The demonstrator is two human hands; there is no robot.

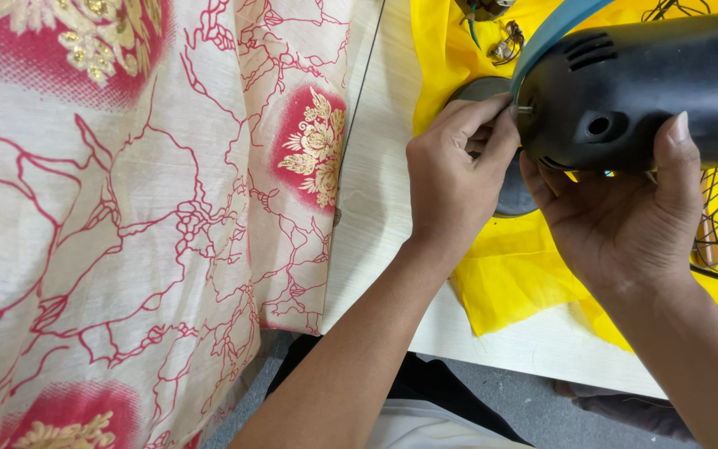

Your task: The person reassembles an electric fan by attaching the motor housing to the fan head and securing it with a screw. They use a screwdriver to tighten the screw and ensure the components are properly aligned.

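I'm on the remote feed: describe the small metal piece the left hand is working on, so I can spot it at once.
Start at the yellow cloth on the pale wooden table, where the right hand cradles the black plastic fan motor housing. At its left end, the left hand pinches a short silvery metal pin. It is the only shiny part jutting from the matte black casing.

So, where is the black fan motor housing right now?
In the head view, the black fan motor housing is at upper right, above the yellow cloth, cradled by the right hand, with the left hand touching its left end.
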